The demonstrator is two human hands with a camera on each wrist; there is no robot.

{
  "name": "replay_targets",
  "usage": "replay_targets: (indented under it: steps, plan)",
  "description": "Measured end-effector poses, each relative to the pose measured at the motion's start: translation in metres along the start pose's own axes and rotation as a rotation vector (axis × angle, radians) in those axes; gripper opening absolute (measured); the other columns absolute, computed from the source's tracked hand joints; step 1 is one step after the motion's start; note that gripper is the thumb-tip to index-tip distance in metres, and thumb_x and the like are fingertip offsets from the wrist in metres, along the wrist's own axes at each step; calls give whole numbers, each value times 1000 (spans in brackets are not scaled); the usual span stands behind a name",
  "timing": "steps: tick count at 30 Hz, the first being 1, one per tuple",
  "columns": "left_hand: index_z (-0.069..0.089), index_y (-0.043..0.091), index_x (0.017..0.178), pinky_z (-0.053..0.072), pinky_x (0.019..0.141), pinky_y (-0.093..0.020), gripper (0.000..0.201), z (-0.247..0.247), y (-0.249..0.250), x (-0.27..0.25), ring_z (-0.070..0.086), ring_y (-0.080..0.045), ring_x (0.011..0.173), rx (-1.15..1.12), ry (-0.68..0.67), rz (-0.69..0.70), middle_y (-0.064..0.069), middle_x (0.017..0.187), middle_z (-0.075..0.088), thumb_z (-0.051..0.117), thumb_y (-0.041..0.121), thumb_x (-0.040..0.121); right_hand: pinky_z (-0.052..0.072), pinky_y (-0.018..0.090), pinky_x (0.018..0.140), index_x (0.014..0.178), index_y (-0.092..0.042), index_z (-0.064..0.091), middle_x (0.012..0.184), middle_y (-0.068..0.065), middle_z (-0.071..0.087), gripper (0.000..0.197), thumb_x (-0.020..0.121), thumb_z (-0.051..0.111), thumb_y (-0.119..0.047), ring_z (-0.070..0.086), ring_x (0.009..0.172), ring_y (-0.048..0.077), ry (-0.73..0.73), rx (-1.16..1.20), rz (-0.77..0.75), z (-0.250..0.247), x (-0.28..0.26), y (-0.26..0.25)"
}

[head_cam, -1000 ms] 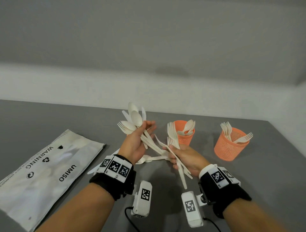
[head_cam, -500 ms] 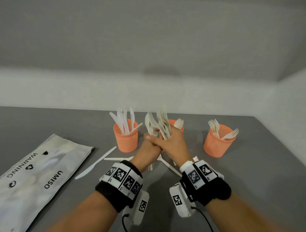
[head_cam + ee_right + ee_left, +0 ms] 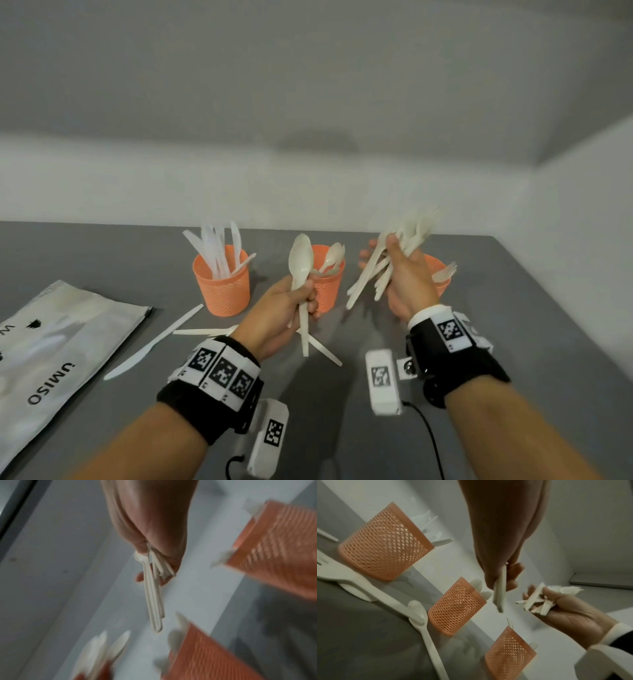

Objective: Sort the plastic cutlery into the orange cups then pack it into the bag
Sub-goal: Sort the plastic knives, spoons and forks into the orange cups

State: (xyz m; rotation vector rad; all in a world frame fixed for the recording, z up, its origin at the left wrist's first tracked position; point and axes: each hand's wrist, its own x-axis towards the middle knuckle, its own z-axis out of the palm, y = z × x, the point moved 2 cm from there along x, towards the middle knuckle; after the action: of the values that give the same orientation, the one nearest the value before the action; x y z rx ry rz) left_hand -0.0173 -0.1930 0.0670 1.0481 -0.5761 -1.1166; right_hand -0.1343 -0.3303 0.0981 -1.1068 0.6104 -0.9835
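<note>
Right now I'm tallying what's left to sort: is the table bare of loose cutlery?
No, a knife and other white pieces lie on the table by the bag.

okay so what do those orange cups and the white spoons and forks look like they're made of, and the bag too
Orange cups: probably plastic, perhaps coated metal; matte walls pierced in a fine mesh pattern, clearest from the left wrist.
Cutlery, such as the spoons in the left hand: off-white plastic, smooth with a slight sheen, thin moulded handles.
Bag: likely plastic film, silvery-white, glossy and wrinkled, with black print.
</note>
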Motion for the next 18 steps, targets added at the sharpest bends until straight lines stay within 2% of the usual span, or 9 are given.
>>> replay_targets:
  steps: [3,6,8,10,11,13,15,17,18]
  plan:
    - [51,12,97,44,57,-25,15,6,0,2,44,-9,48,66,-4,18,2,58,50,40,21,99,48,25,50,117,-13,43,69,0,56,23,96,47,-19,53,46,6,213,-66,-141,-37,36,-29]
    - [51,12,94,44,55,-25,19,10,-2,5,41,-9,46,123,6,30,1,57,49,39,26,99,47,18,54,127,-17,40,94,4,54,36,92,52,-19,51,58,6,296,-265,-252,-57,63,-39]
    - [51,12,92,43,56,-25,21,11,-4,6,39,-8,45,156,18,32,3,56,47,38,28,99,52,16,71,137,-12,33,110,4,52,52,90,56,-19,60,81,15,309,-363,-264,-60,72,-32]
    - [52,13,90,41,56,-25,22,11,-5,8,37,-8,45,179,26,43,4,55,44,38,28,99,49,26,90,136,-9,35,114,2,53,55,87,61,-15,59,102,25,303,-436,-254,-63,77,-19]
    - [53,13,90,40,56,-25,22,10,-5,8,36,-8,46,185,30,49,4,55,44,38,28,99,49,24,88,131,-10,40,111,3,54,52,85,63,-11,58,101,24,289,-463,-244,-66,79,-13]
    - [53,13,91,40,57,-26,22,7,-5,8,36,-8,47,196,29,57,4,57,44,39,27,99,45,9,68,123,-12,44,92,1,50,50,80,66,-3,55,81,16,259,-498,-215,-71,80,-1]
    - [53,12,94,40,58,-26,21,5,-5,8,37,-9,48,212,21,63,3,59,45,39,27,98,42,4,51,121,-15,46,84,-3,46,49,79,66,0,50,67,8,234,-481,-147,-76,78,6]
    - [54,12,99,40,58,-26,20,6,-6,9,38,-8,48,230,20,66,2,61,46,38,25,99,48,13,53,116,-8,51,94,6,58,36,82,62,-1,56,67,11,214,-493,-50,-78,82,12]
    - [55,13,101,40,59,-26,20,7,-6,9,39,-8,48,241,20,70,2,62,46,38,24,99,53,21,63,114,-7,54,102,10,62,31,84,61,-4,60,74,17,200,-539,6,-79,85,13]
